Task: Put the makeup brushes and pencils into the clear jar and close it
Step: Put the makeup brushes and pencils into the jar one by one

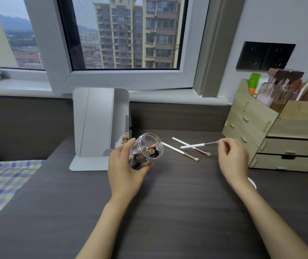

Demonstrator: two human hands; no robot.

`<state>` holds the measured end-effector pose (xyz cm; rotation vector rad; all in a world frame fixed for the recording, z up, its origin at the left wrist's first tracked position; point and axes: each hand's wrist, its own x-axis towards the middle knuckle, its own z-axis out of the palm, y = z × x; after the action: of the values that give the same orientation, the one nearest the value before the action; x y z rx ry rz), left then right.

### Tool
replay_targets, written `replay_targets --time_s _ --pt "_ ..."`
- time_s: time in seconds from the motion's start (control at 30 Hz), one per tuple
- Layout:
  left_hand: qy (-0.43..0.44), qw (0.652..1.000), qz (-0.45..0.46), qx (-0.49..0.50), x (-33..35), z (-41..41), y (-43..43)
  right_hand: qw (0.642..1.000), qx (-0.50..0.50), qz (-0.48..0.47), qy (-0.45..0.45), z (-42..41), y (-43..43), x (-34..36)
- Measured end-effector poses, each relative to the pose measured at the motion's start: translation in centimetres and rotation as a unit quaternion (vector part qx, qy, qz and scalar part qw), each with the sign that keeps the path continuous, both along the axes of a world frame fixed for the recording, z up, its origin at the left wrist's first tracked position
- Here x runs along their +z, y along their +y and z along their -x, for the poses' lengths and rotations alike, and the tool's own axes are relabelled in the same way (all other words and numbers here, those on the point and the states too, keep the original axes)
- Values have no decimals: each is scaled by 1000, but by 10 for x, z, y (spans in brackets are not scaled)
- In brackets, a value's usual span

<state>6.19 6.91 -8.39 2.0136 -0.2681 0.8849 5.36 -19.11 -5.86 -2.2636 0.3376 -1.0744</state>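
step: a white-handled brush [196, 146] is held up off the surface [168, 212], pretty clearly on its way into the clear jar [145, 150]
how to nail it: handle end is best aimed at the open mouth first, then slid in alongside the pencils already inside so nothing gets jammed
left hand [125, 169]: wrapped around the jar body, jar tipped with its mouth facing right, toward the brush
right hand [231, 157]: pinched shut on the brush by the bristle end, wrist bent, forearm angled in from the lower right
still out: 2 brushes [186, 152] lying crossed on the surface, between the hands
lid: possibly the white thing half hidden under the right wrist, can't be told for sure
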Motion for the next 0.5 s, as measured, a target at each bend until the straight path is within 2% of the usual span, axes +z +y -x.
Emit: replay_targets --time_s 0.1,0.2,0.23,0.33,0.5 --pt "-2 1000 -17 0 -1 -1 0 992 39 -80 -90 32 8 33" --pt "-7 999 -32 1 -2 -2 0 966 94 -191 -147 53 20 56" --pt "-7 999 -35 1 -3 -2 -1 961 109 -202 -156 57 26 61" --pt "-7 999 -39 -4 -2 -1 -2 966 149 -141 -155 59 51 65" --pt "-14 999 -45 -17 -4 2 -3 966 197 30 -164 41 100 49"
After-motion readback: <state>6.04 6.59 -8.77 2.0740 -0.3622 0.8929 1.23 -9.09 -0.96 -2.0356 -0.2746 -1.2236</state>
